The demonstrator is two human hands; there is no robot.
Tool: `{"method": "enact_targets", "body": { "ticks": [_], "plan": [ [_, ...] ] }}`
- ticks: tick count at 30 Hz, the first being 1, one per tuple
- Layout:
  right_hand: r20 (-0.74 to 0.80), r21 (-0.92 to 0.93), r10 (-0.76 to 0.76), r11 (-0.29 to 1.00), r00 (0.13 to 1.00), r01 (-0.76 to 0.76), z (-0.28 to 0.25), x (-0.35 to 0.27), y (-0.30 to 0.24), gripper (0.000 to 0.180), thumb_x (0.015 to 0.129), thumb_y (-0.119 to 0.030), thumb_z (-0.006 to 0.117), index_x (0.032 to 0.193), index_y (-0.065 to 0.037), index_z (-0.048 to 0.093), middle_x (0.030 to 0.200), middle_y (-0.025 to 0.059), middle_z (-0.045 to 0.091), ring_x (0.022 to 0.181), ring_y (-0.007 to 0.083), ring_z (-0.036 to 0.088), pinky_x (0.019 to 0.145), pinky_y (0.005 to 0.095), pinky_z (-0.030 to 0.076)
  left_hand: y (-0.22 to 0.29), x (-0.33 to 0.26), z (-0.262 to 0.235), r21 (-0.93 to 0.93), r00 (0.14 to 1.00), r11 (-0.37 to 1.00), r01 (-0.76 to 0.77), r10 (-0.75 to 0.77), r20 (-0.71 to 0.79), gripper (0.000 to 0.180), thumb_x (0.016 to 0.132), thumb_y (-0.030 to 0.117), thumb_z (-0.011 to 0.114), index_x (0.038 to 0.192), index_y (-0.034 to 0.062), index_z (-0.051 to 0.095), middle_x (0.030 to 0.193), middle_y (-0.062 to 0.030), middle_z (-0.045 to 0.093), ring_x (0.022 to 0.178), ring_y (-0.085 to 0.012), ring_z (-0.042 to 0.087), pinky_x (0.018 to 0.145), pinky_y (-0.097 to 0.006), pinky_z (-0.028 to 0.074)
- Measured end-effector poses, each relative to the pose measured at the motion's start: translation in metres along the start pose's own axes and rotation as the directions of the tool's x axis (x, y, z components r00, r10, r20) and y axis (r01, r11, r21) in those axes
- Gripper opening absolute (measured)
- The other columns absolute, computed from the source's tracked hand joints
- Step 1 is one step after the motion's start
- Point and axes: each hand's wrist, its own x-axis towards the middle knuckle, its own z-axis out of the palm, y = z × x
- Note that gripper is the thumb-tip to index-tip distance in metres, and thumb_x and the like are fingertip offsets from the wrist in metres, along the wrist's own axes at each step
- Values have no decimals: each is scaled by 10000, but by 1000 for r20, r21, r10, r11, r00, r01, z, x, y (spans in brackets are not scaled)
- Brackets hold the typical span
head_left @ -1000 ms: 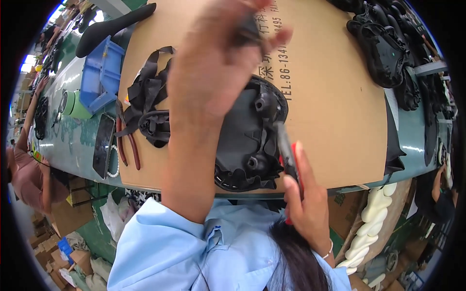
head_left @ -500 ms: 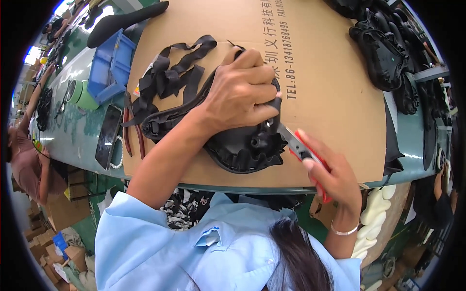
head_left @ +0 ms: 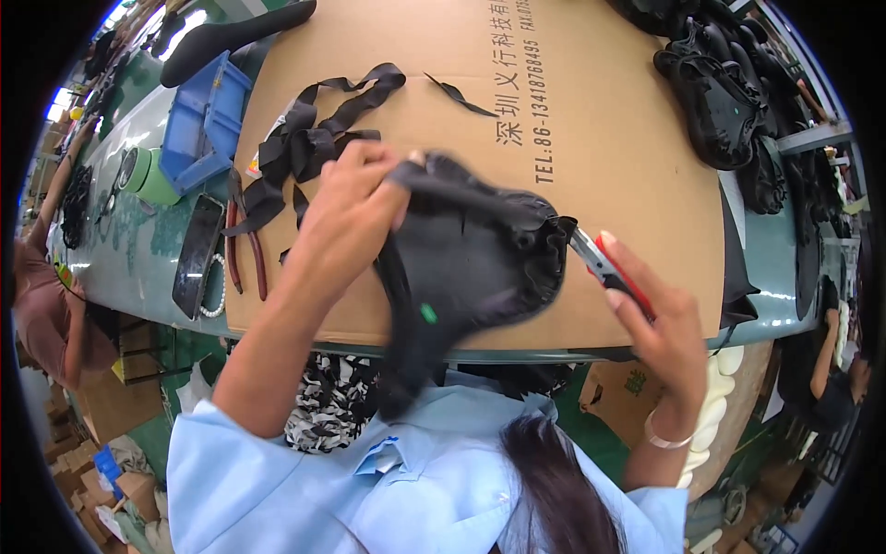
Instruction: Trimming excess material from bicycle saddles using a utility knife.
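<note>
A black bicycle saddle (head_left: 461, 263) lies underside up over the cardboard's near part, its narrow nose blurred and pointing toward me past the table edge. My left hand (head_left: 351, 203) is closed on the end of a black strip of cover material (head_left: 475, 198), stretched across the saddle toward its wide end. My right hand (head_left: 660, 319) grips a red-handled utility knife (head_left: 620, 279). The blade meets the gathered black edge at the saddle's right side, where the strip ends. Whether the strip is still joined there, I cannot tell.
Cardboard (head_left: 637, 185) covers the tabletop. To the left are loose black strips (head_left: 318, 138), red-handled pliers (head_left: 245, 242), a phone (head_left: 197, 258), a blue bin (head_left: 205, 125) and another saddle (head_left: 235, 42). More saddles (head_left: 715, 102) are piled at the right. A person (head_left: 65, 314) works at far left.
The saddle has swung round, its nose moving from the left toward me. My left hand has moved left, drawing the strip out; my right hand and knife have shifted slightly right and away.
</note>
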Motion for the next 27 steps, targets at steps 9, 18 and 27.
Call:
{"method": "enact_targets", "body": {
  "ticks": [9, 18, 27],
  "plan": [
    [261, -312, -196, 909, 945, 275, -9, 1, -38, 575, 790, -69, 654, 1347, -150, 537, 703, 128, 622, 572, 297, 595, 558, 370, 456, 24, 40, 22, -694, 851, 696, 183, 241, 466, 414, 1033, 261, 336, 673, 80, 432, 612, -24, 463, 508, -116, 413, 520, -275, 384],
    [87, -523, 162, 847, 983, -93, 12, -61, -78, 568, 877, -114, 615, 1414, -75, 434, 693, 135, 636, 546, 303, 601, 517, 376, 444, 47, 43, -4, -949, 971, 295, -116, 237, -45, 306, 969, 241, 458, 696, 104, 431, 577, 13, 272, 515, -103, 263, 453, -239, 232],
    [-54, -162, 137, 976, 989, -144, 54, -106, -55, 589, 874, -151, 623, 1416, -44, 418, 978, 193, 692, 607, 308, 670, 506, 360, 486, 84, 5, -6, -141, 155, 302, -943, 21, -988, 250, 765, 231, 475, 579, 102, 367, 594, -41, 358, 567, -154, 315, 500, -289, 260]
  ]
}}
